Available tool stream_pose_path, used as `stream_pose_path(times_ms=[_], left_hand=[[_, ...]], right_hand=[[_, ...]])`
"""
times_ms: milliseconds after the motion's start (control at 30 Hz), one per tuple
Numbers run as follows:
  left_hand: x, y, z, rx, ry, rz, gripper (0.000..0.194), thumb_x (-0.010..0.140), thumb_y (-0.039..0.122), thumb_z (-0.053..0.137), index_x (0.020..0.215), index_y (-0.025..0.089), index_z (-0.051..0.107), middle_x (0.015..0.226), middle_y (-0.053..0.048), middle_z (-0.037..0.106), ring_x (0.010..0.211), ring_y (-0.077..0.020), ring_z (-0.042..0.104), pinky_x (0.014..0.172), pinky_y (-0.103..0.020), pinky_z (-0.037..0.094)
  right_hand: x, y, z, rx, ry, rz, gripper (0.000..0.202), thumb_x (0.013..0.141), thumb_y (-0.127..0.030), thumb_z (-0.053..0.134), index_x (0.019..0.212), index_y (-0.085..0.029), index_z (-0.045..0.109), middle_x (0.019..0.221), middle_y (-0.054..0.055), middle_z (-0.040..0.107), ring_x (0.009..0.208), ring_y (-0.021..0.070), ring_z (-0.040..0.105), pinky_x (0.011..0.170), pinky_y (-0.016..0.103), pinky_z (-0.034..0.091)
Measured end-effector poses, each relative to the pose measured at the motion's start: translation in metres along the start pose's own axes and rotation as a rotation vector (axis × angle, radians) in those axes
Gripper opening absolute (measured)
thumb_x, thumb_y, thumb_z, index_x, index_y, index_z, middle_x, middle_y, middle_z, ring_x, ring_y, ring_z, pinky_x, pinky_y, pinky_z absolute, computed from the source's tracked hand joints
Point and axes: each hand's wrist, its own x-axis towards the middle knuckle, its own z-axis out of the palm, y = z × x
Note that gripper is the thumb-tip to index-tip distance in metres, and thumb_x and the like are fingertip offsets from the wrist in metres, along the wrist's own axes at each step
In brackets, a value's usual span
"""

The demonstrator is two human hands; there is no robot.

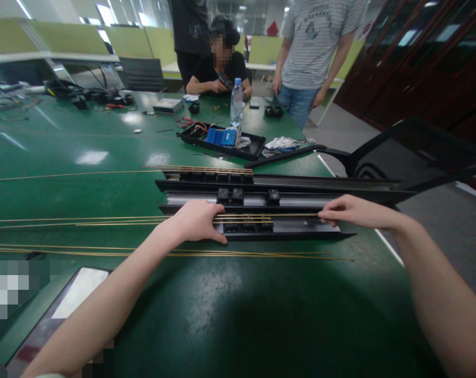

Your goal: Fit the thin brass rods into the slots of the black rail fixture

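Observation:
In front of me lies a black channel (pixel 309 235) with a pale inner floor. Several small black blocks (pixel 248 226) sit inside it, and thin brass rods (pixel 246 219) run lengthwise over them. My left hand (pixel 194 220) straddles the channel's left end, thumb at the near wall and index finger at the far wall; its other fingers are hidden. With thumb and fingertips my right hand (pixel 344 211) pinches the right end of one brass rod, which reaches left past the blocks.
Behind lie more black channels (pixel 293 184) with blocks. Loose brass rods (pixel 285 255) rest nearer me on the green table (pixel 222 315). Beyond are a black tray (pixel 254 148), a water bottle (pixel 237 102) and gloves (pixel 281 145). A chair (pixel 419 147) stands right; several people are opposite.

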Motion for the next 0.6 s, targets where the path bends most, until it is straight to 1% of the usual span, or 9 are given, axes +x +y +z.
stream_pose_path(times_ms=[100, 200, 333, 400, 600], left_hand=[[0.000, 0.000, 0.000, 0.007, 0.004, -0.004, 0.073, 0.065, 0.078, 0.063, 0.113, 0.023, 0.066, 0.096, -0.009, 0.074, 0.090, -0.0310, 0.070, 0.073, -0.034, 0.049], [-0.001, 0.000, -0.001, 0.005, 0.005, -0.004, 0.075, 0.065, 0.078, 0.063, 0.115, 0.022, 0.066, 0.098, -0.010, 0.074, 0.091, -0.0314, 0.070, 0.074, -0.035, 0.049], [-0.001, 0.000, 0.000, -0.003, -0.002, -0.008, 0.074, 0.065, 0.078, 0.062, 0.114, 0.023, 0.066, 0.098, -0.009, 0.074, 0.092, -0.0310, 0.070, 0.074, -0.034, 0.049], [0.000, 0.000, 0.000, -0.001, 0.000, -0.009, 0.073, 0.065, 0.078, 0.063, 0.113, 0.023, 0.066, 0.097, -0.009, 0.074, 0.092, -0.0308, 0.070, 0.074, -0.034, 0.049], [0.000, 0.000, -0.001, 0.003, -0.011, -0.009, 0.073, 0.065, 0.078, 0.062, 0.113, 0.023, 0.067, 0.097, -0.009, 0.074, 0.092, -0.0312, 0.069, 0.074, -0.034, 0.049]], right_hand=[[-0.006, 0.002, -0.003, 0.004, 0.020, 0.039, 0.054, 0.082, -0.067, 0.059, 0.075, -0.015, 0.069, 0.071, 0.005, 0.060, 0.070, 0.0183, 0.050, 0.069, 0.031, 0.037], [-0.009, 0.011, -0.006, -0.013, 0.041, 0.061, 0.055, 0.080, -0.069, 0.059, 0.075, -0.015, 0.069, 0.073, 0.004, 0.059, 0.071, 0.0185, 0.048, 0.069, 0.031, 0.036], [-0.012, 0.028, -0.011, -0.023, 0.045, 0.062, 0.053, 0.084, -0.066, 0.057, 0.077, -0.015, 0.069, 0.077, 0.004, 0.061, 0.076, 0.0196, 0.050, 0.073, 0.031, 0.036], [-0.013, 0.033, -0.012, -0.039, 0.050, 0.068, 0.053, 0.085, -0.066, 0.057, 0.078, -0.015, 0.070, 0.077, 0.004, 0.061, 0.076, 0.0195, 0.050, 0.073, 0.031, 0.036], [-0.019, 0.038, -0.016, -0.066, 0.075, 0.128, 0.049, 0.085, -0.064, 0.058, 0.086, -0.017, 0.073, 0.081, 0.005, 0.064, 0.079, 0.0214, 0.054, 0.072, 0.032, 0.037]])
